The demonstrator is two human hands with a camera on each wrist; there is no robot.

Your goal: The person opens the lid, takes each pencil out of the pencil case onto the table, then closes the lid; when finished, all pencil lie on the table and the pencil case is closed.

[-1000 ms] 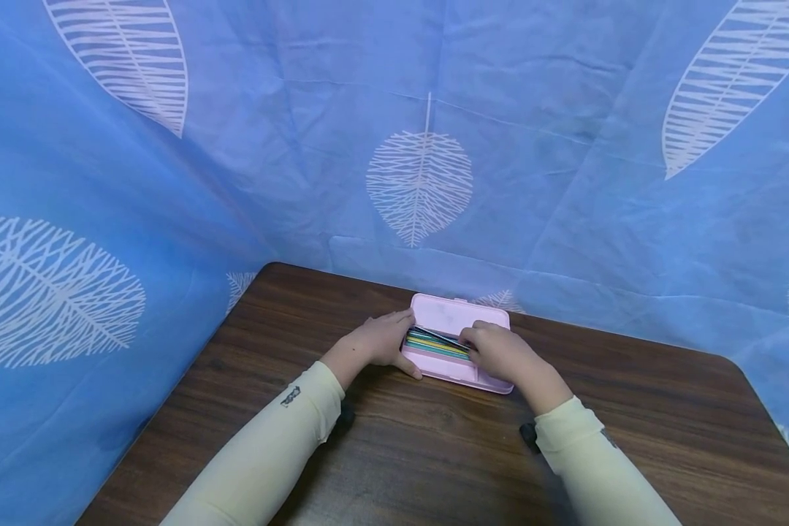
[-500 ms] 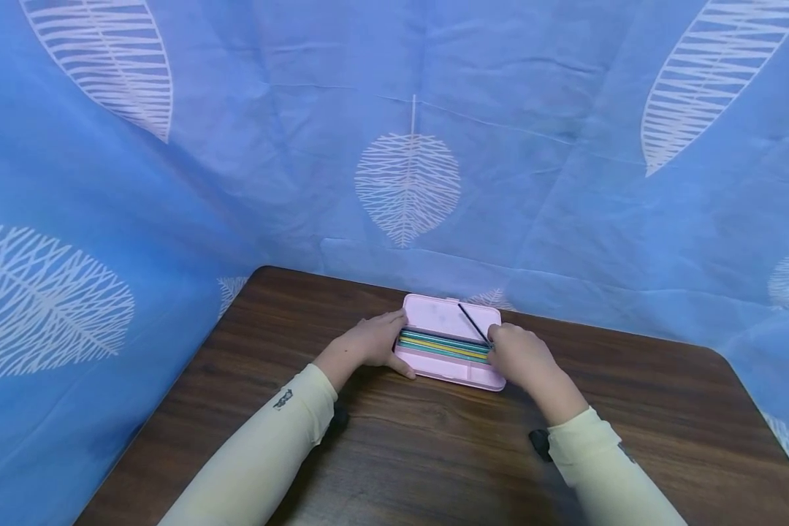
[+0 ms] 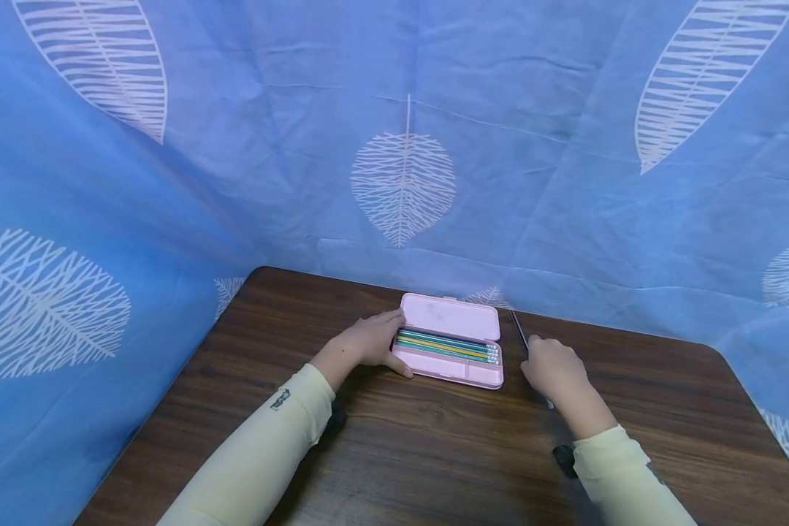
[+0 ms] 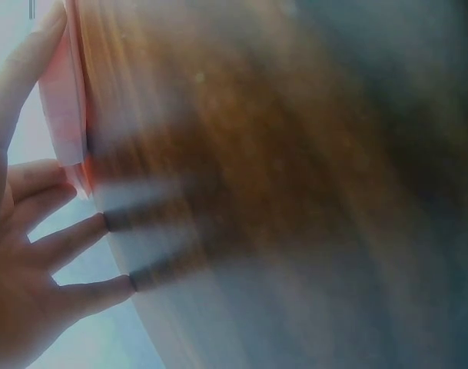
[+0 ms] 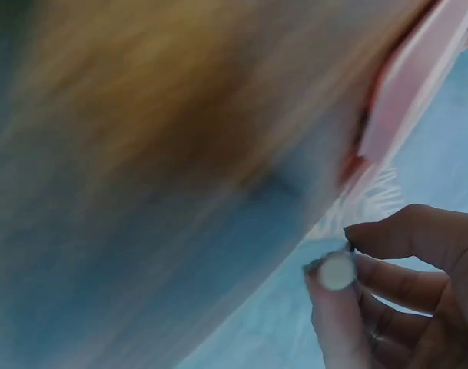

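Note:
A pink pencil case (image 3: 450, 371) lies with its lid folded back on the table. Green and yellow pencils (image 3: 443, 346) with white eraser ends fill its rear compartment. At its left end, my left hand (image 3: 371, 342) rests with spread, mostly straight fingers, the thumb along the front edge. In the left wrist view those fingers (image 4: 72, 238) reach past the case's corner. To the right of the case, my right hand (image 3: 557, 369) pinches a dark pencil (image 3: 519, 330), which points away toward the curtain. Its round white end (image 5: 337, 272) faces the right wrist camera.
The dark wood table (image 3: 447, 453) has rounded far corners. A blue curtain (image 3: 289, 168) with white leaf prints hangs behind it and on the left. The case stands near the table's far edge.
My right hand has lifted the dark pencil out of the case and carried it to the right, past the case's end. The left hand has stayed at the case.

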